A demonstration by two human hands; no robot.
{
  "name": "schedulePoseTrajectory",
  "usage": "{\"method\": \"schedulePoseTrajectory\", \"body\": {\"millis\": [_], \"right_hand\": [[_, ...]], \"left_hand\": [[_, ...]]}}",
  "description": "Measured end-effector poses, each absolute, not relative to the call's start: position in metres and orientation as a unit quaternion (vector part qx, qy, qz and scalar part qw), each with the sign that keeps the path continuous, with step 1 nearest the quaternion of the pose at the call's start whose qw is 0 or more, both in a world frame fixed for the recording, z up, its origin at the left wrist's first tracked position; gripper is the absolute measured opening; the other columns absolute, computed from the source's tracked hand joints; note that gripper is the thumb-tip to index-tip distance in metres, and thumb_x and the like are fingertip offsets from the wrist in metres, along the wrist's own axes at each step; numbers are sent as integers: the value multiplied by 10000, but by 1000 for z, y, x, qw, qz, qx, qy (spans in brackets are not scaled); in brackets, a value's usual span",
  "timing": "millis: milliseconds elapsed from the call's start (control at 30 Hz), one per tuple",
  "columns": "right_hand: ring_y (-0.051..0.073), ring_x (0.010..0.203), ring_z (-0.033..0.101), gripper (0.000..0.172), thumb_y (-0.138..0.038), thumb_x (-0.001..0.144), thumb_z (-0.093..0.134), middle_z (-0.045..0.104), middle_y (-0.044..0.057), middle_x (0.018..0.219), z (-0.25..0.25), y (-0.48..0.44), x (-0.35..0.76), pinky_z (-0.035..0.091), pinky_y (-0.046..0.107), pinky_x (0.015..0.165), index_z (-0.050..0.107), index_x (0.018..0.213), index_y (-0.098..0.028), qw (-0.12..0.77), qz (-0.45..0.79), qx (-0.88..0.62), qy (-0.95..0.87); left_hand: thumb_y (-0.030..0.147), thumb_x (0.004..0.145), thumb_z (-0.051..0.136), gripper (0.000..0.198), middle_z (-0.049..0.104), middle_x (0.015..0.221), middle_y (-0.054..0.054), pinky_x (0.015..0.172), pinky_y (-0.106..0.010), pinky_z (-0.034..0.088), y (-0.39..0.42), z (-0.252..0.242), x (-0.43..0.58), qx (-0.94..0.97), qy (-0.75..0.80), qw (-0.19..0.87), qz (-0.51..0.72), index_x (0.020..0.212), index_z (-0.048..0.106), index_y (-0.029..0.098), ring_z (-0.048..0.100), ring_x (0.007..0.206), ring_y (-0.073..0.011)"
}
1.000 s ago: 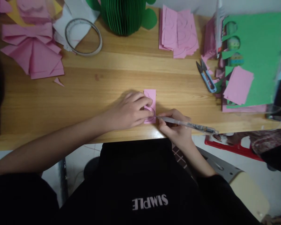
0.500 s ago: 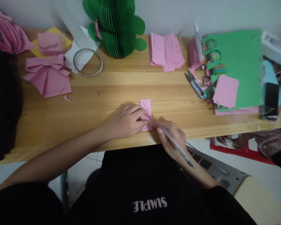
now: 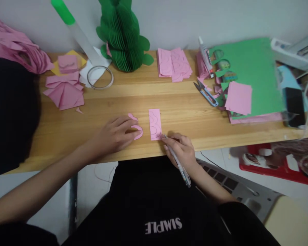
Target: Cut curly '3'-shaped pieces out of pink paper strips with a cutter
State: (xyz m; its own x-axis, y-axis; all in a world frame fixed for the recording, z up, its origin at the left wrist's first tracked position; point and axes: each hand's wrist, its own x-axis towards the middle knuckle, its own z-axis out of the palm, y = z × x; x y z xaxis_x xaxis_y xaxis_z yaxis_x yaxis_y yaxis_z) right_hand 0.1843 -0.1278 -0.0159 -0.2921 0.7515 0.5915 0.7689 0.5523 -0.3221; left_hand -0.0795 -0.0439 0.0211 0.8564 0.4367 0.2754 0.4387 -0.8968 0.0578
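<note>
My left hand (image 3: 118, 134) rests on the table with its fingertips on a curved pink paper cut-out (image 3: 138, 131), gripping it from the left; part of the cut-out is hidden under the fingers. Just to its right lies a pink paper rectangle (image 3: 154, 123) bearing drawn curved outlines. In my right hand (image 3: 183, 152) is a slim clear pen (image 3: 178, 162), its tip close to the rectangle's lower right corner.
Behind are a green honeycomb paper figure (image 3: 125, 44), a tape roll (image 3: 100, 78), folded pink paper (image 3: 65, 92) and marked pink sheets (image 3: 174, 65). To the right lie thread snips (image 3: 206, 94), a glue tube (image 3: 206, 58), green sheets (image 3: 259, 68) and a phone (image 3: 294, 106).
My left hand has moved left, taking the cut-out off the pink rectangle and baring the outlines on it. My right hand still holds the pen near the rectangle. The camera view has shifted slightly.
</note>
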Motion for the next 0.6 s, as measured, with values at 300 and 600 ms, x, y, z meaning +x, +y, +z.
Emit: {"method": "schedulePoseTrajectory", "body": {"millis": [300,600], "right_hand": [[212,894,723,223,-233,905,698,810,57,939,-20,-129,190,559,323,764,672,1119,-177,350,-66,-403,-843],[182,799,724,190,-214,901,699,793,31,859,-22,-153,199,564,297,729,681,1090,-232,396,-15,-385,-834]], "left_hand": [[130,978,481,263,689,1129,-82,845,-364,516,-67,8,-86,-922,-312,45,-224,1070,710,219,639,1048,-224],[162,974,513,223,687,1109,-85,887,-379,520,-101,3,-89,-916,-317,32,-242,1094,697,202,644,1013,-227]]}}
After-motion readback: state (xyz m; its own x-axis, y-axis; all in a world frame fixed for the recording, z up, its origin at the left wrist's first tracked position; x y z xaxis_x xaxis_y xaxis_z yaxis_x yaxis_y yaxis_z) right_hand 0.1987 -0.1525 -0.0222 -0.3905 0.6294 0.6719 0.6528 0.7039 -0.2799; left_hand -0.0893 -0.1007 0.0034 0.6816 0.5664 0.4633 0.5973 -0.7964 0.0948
